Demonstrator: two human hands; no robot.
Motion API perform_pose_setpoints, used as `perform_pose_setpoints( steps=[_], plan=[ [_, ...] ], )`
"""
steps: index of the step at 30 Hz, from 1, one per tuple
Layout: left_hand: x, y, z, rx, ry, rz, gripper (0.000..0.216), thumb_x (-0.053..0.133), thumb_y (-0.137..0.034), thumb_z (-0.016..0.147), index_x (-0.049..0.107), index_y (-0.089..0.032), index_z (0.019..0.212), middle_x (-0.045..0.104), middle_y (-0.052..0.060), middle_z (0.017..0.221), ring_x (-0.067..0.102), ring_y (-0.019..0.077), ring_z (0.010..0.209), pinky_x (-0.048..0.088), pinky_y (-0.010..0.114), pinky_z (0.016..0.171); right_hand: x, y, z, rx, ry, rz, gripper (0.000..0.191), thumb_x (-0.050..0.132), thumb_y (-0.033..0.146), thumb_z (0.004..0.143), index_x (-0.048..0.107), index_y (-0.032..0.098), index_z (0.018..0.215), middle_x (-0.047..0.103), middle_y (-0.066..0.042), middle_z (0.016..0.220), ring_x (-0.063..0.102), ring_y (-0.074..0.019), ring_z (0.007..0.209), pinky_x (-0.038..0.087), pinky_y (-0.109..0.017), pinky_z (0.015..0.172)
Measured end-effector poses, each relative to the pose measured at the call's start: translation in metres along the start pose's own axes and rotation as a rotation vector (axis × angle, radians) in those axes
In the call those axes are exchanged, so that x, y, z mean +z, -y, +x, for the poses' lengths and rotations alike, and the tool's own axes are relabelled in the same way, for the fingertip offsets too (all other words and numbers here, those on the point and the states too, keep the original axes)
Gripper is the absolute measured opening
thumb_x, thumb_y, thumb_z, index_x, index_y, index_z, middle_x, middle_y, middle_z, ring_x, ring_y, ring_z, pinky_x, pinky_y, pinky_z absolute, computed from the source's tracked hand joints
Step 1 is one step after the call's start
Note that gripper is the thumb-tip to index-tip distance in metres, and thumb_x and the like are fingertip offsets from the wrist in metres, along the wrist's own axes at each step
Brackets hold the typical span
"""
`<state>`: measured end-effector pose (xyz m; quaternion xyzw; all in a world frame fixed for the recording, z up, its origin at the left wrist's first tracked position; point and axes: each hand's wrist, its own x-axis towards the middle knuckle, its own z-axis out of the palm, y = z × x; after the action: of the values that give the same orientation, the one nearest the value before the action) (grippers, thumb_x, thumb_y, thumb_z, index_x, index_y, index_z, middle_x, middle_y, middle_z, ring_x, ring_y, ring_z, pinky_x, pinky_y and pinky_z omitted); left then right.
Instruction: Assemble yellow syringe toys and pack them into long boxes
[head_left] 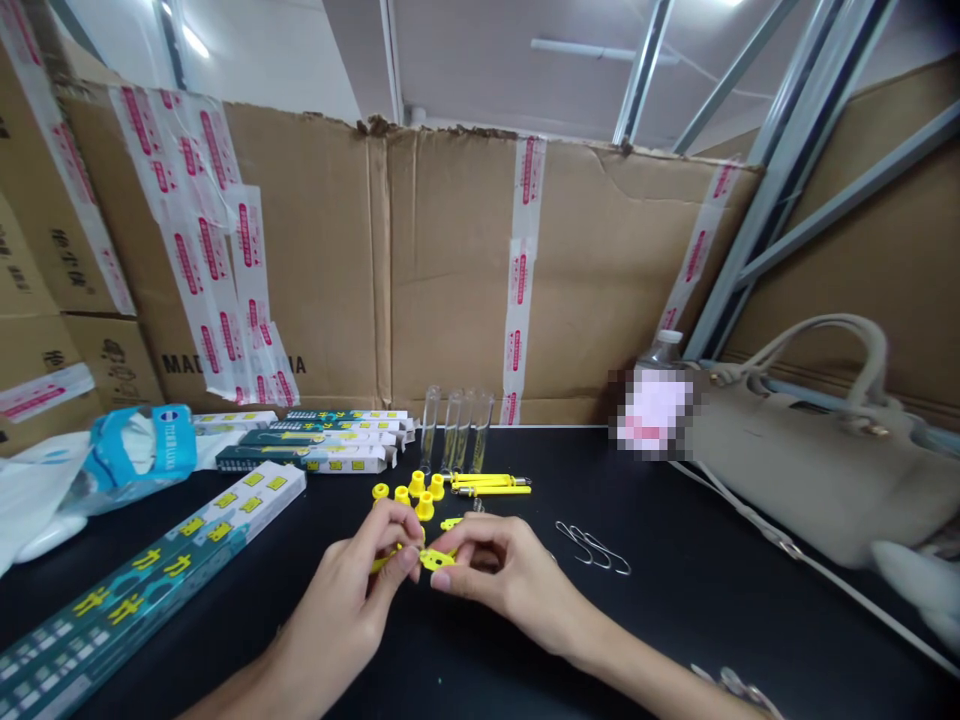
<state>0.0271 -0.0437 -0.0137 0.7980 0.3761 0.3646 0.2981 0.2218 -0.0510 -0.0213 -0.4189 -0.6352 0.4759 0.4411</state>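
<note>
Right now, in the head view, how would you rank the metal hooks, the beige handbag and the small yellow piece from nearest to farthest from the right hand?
From the right hand:
1. Small yellow piece, at its fingertips.
2. Metal hooks, on the black surface just to its right.
3. Beige handbag, well off to the far right.

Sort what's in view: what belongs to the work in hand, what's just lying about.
Likely part of the work:
- held yellow piece
- yellow caps
- clear tubes
- yellow rods
- metal hooks
- printed boxes

Apparently just lying about:
- handbag
- blue packet
- bottle
</note>
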Motion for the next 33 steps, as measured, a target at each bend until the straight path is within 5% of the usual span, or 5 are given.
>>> perform_pose_setpoints(
  steps=[12, 18, 33],
  plan=[
    [0.002, -0.005, -0.005, -0.097, 0.088, 0.08, 0.025, 0.028, -0.043, 0.102, 0.046, -0.026, 0.097, 0.058, -0.003, 0.078, 0.056, 0.0171, 0.068, 0.041, 0.026, 0.064, 0.002, -0.001, -0.005, -0.049, -0.052, -0.199, 0.012, 0.073, 0.027, 0.079, 0.071, 0.016, 0.076, 0.058, 0.002, 0.066, 0.05, -0.0112, 0.058, 0.038, -0.023, 0.055],
    [0.002, -0.001, -0.003, -0.115, 0.067, 0.022, 0.027, 0.027, -0.045, 0.103, 0.045, -0.026, 0.1, 0.051, -0.006, 0.071, 0.051, 0.0149, 0.063, 0.039, 0.024, 0.062, -0.004, -0.003, -0.003, -0.192, -0.134, -0.403, 0.007, 0.071, 0.025, 0.083, 0.075, 0.019, 0.084, 0.063, -0.001, 0.072, 0.055, -0.0146, 0.063, 0.04, -0.025, 0.058],
    [0.003, 0.013, -0.001, -0.125, 0.062, 0.143, 0.018, 0.054, -0.044, 0.094, 0.062, -0.028, 0.096, 0.07, -0.006, 0.088, 0.066, 0.0142, 0.075, 0.048, 0.02, 0.069, -0.016, -0.003, 0.0, -0.444, -0.155, -0.451, 0.017, 0.068, 0.036, 0.09, 0.074, 0.021, 0.093, 0.072, -0.003, 0.085, 0.062, -0.0167, 0.071, 0.048, -0.028, 0.068]
  ],
)
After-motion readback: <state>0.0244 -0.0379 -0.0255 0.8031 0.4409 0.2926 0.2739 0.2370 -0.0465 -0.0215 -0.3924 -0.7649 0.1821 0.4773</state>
